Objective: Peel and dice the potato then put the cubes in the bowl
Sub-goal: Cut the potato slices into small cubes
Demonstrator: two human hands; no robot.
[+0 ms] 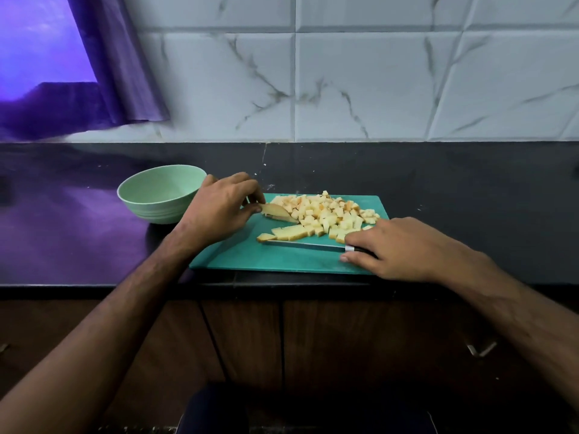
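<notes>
The left hand (221,208) pinches an uncut potato piece (277,212) between thumb and fingertips at the left end of the pile, its fingers curled down around it. The right hand (398,245) lies over the knife (305,244) where blade meets handle, fingers loosely bent on top of the dark handle; whether they actually close around it cannot be told, since the hand hides most of the handle.

The dark countertop (470,198) runs across the whole scene, with a marbled tile wall (360,83) behind it and brown cabinet doors (313,339) below its near edge. A purple curtain (109,73) hangs at the far left and casts a violet tint on the counter beneath it.

A teal cutting board (266,258) sits at the near edge of the counter, in the middle. Just beside its far left corner stands a pale green bowl (161,192), upright, with nothing visible in it.

The potato cubes (329,214) lie heaped on the far right half of the board. Near the heap's near-left side lie a few flat potato slices (289,233), not yet cut across. The knife lies flat on the board just near of these slices, its blade pointing left.
</notes>
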